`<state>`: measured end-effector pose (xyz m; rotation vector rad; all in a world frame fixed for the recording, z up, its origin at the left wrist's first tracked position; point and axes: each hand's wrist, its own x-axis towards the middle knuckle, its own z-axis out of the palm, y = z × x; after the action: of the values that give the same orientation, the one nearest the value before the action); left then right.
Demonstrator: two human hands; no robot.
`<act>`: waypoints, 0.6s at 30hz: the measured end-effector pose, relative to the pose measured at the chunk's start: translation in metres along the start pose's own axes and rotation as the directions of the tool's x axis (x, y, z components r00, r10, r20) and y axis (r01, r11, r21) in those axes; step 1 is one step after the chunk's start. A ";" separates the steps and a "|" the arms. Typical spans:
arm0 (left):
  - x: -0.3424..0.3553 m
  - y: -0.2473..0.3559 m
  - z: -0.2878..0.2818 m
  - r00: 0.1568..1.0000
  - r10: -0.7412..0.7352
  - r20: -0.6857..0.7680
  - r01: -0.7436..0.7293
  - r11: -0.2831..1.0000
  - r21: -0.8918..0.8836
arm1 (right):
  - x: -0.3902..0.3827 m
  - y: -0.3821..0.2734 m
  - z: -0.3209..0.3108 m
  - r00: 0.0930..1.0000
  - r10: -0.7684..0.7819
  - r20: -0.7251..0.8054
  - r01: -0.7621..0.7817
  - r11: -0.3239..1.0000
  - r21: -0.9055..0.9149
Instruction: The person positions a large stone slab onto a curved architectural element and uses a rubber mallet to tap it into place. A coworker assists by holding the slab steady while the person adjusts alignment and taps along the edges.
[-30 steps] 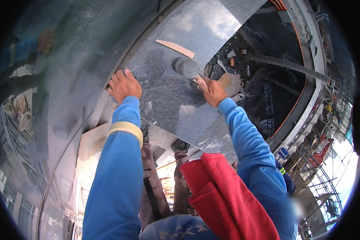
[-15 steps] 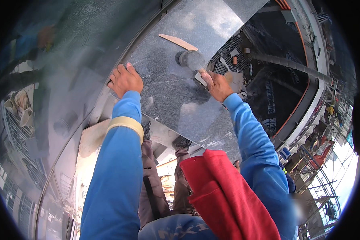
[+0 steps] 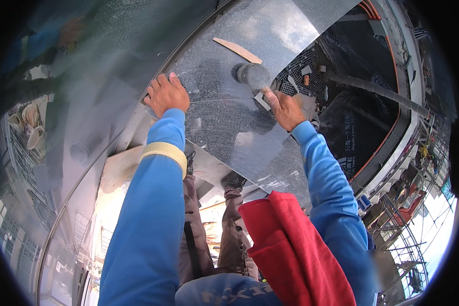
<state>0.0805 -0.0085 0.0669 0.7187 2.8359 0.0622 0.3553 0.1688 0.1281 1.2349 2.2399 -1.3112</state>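
A grey speckled panel (image 3: 224, 122) spans the middle of the view, with a pale wooden strip (image 3: 237, 50) lying on it. My left hand (image 3: 167, 96) rests along the panel's left edge, fingers apart. My right hand (image 3: 285, 109) grips the handle of a grey mallet-like tool (image 3: 255, 76), whose round head is over the panel just below the strip. A small pale block (image 3: 261, 102) shows beside my right thumb; whether I hold it too is unclear. A yellow tape roll (image 3: 163, 152) circles my left forearm. Red cloth (image 3: 290, 239) hangs at my front.
A reflective wall (image 3: 71, 117) runs along the left. To the right a dark recess (image 3: 367, 127) holds a slanting grey pipe (image 3: 375, 89), grid material and debris, bordered by orange conduit. Scaffolding (image 3: 413, 239) stands at the far right. My legs and feet show below the panel.
The panel, strip, tool and both hands have shifted slightly up and to the right in the picture together, as the view moved. Their positions relative to one another look much the same.
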 end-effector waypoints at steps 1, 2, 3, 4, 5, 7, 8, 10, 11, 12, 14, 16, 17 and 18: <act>0.000 0.000 0.001 1.000 -0.006 0.019 0.006 1.000 0.010 | -0.002 0.000 0.001 1.000 0.020 -0.018 -0.019 1.000 0.013; 0.000 0.000 0.001 1.000 -0.001 -0.001 0.001 1.000 0.007 | -0.005 0.000 0.001 1.000 0.011 -0.019 -0.011 1.000 0.019; 0.000 0.000 0.002 1.000 -0.002 -0.007 0.002 1.000 0.013 | -0.006 0.000 0.002 1.000 0.001 -0.016 -0.001 1.000 0.027; -0.001 0.000 0.002 1.000 0.001 -0.008 -0.001 1.000 0.023 | -0.008 0.000 0.003 1.000 -0.003 -0.012 0.004 0.999 0.035; -0.001 0.000 0.002 1.000 -0.006 0.003 0.006 1.000 0.025 | -0.007 -0.001 0.005 1.000 0.010 -0.015 -0.009 1.000 0.025; 0.000 0.000 0.003 1.000 -0.003 -0.003 0.003 0.999 0.035 | -0.003 -0.002 0.004 0.998 0.041 -0.044 -0.041 0.999 0.000; 0.000 0.001 0.003 1.000 0.003 -0.008 -0.003 1.000 0.029 | -0.001 -0.002 0.004 0.998 0.019 -0.063 -0.018 1.000 0.011; -0.001 0.001 0.003 1.000 0.008 -0.027 -0.007 0.999 0.032 | 0.003 -0.003 0.003 0.995 -0.001 -0.099 0.004 1.000 0.024; -0.001 0.001 0.002 0.999 0.013 -0.039 -0.012 1.000 0.025 | 0.005 -0.002 -0.002 0.989 0.138 0.055 -0.138 0.990 0.000; -0.001 0.002 0.002 0.999 0.012 -0.043 -0.011 1.000 0.024 | 0.003 -0.002 -0.003 0.990 0.131 0.049 -0.131 0.991 -0.005; -0.001 0.003 0.001 1.000 0.000 -0.027 0.001 1.000 0.026 | 0.000 -0.001 -0.004 0.995 0.091 0.032 -0.092 0.996 0.002; -0.002 0.003 0.000 1.000 -0.015 0.008 0.015 0.999 0.034 | -0.005 0.001 -0.002 1.000 0.013 -0.012 -0.012 0.998 0.064; -0.002 0.003 -0.001 0.999 -0.025 0.029 0.024 0.999 0.043 | -0.007 0.001 0.001 0.999 -0.032 -0.040 0.036 0.994 0.104; -0.002 0.003 -0.001 0.999 -0.024 0.040 0.022 0.999 0.048 | -0.006 0.002 0.003 0.999 -0.018 -0.029 0.020 0.997 0.073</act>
<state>0.0831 -0.0071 0.0685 0.6884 2.8147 -0.0237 0.3598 0.1634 0.1291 1.2682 2.2466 -1.4034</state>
